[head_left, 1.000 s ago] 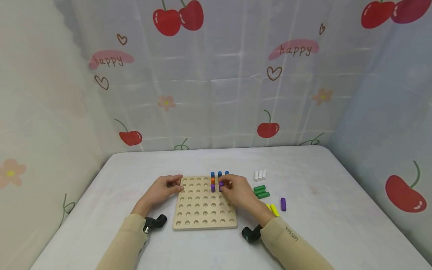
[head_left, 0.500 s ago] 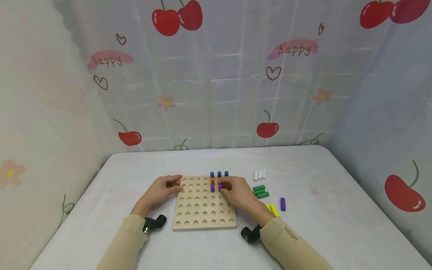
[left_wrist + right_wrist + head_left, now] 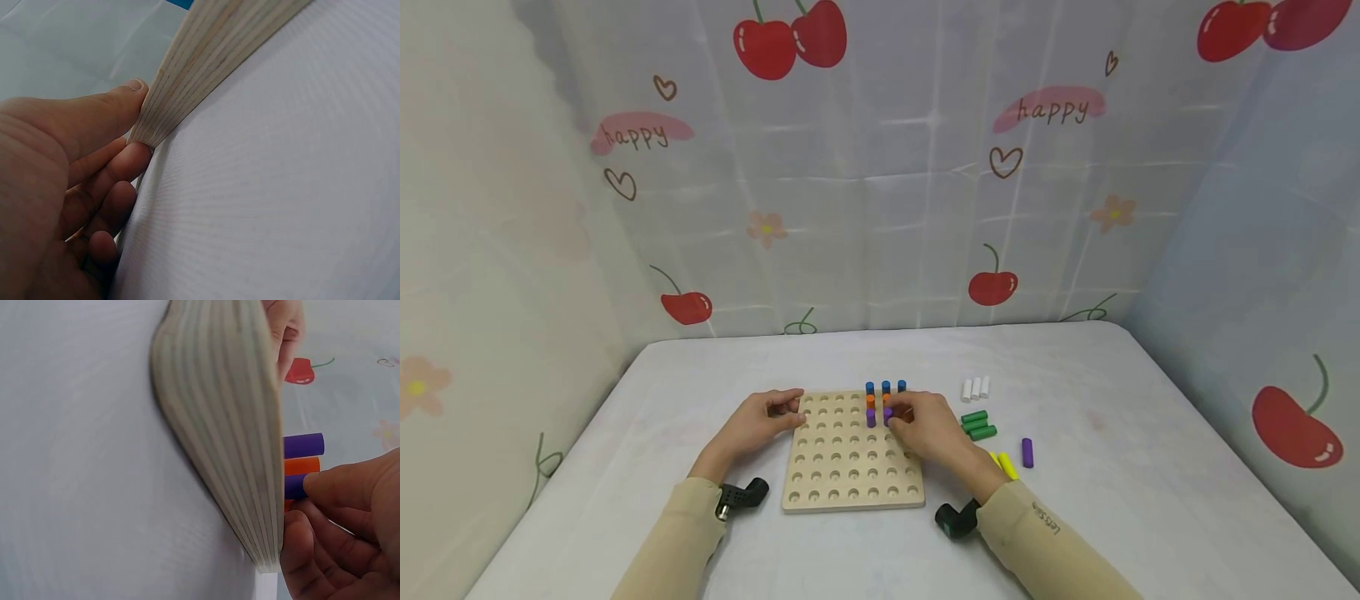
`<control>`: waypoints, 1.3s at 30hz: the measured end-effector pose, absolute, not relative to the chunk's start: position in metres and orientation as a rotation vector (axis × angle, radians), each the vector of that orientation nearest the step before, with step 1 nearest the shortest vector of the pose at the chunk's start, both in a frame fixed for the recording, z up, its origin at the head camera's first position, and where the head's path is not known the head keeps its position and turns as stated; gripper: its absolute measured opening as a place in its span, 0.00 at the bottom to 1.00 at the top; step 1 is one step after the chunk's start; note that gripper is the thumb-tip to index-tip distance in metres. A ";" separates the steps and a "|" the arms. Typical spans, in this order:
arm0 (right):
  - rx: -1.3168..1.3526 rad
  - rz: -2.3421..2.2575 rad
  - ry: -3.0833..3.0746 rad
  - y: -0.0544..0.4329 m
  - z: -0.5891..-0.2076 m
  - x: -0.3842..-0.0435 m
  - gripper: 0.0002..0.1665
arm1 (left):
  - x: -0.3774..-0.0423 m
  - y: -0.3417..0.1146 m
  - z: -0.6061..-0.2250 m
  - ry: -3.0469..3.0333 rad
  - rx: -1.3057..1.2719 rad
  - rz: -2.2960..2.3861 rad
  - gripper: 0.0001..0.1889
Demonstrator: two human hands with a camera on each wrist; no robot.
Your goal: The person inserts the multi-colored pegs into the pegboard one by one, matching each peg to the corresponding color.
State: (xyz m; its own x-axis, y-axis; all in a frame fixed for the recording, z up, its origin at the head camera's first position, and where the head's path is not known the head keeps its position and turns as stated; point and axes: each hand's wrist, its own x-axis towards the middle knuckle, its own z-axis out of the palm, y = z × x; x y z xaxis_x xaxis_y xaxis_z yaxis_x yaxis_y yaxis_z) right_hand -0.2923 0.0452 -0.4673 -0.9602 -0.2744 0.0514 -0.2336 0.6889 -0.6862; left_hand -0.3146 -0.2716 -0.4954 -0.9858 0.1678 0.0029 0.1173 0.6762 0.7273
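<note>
A pale wooden pegboard (image 3: 853,507) with rows of round holes lies on the table. My left hand (image 3: 756,425) holds its far left corner; in the left wrist view the thumb (image 3: 119,103) and fingers pinch the layered edge. My right hand (image 3: 931,427) pinches a purple peg (image 3: 295,487) between thumb and fingers; it stands upright in the board. To its left stands another purple peg (image 3: 871,417). Behind are an orange peg (image 3: 871,402) and a row of blue pegs (image 3: 886,387). The right hand hides part of the board's right side.
Right of the board lie white pegs (image 3: 976,388), green pegs (image 3: 977,425) and a loose purple peg (image 3: 1027,452). Yellow pegs (image 3: 1007,466) are partly covered by the right forearm. A printed curtain (image 3: 880,208) stands behind the white table (image 3: 1075,383).
The right fingers have shifted slightly on the purple peg, and more of it shows. The left hand stays on the board. The head view has drifted a little.
</note>
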 end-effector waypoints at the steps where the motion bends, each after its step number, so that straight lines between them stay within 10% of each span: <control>1: -0.418 -1.143 2.835 0.046 -0.467 -0.292 0.16 | -0.315 -0.271 -0.495 2.818 0.247 1.216 0.29; 39: -0.345 -1.197 2.880 0.099 -0.453 -0.269 0.13 | -0.314 -0.271 -0.496 2.834 0.266 1.195 0.29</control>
State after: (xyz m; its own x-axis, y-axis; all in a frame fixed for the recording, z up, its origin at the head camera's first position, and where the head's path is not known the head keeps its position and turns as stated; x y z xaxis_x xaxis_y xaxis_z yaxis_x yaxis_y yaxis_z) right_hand -0.2688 0.0988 -0.4532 -0.9758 -0.2033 0.0805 -0.2004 0.6847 -0.7007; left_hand -0.3140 -0.2709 -0.4957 -0.9837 0.1792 0.0164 0.1369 0.6859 0.7147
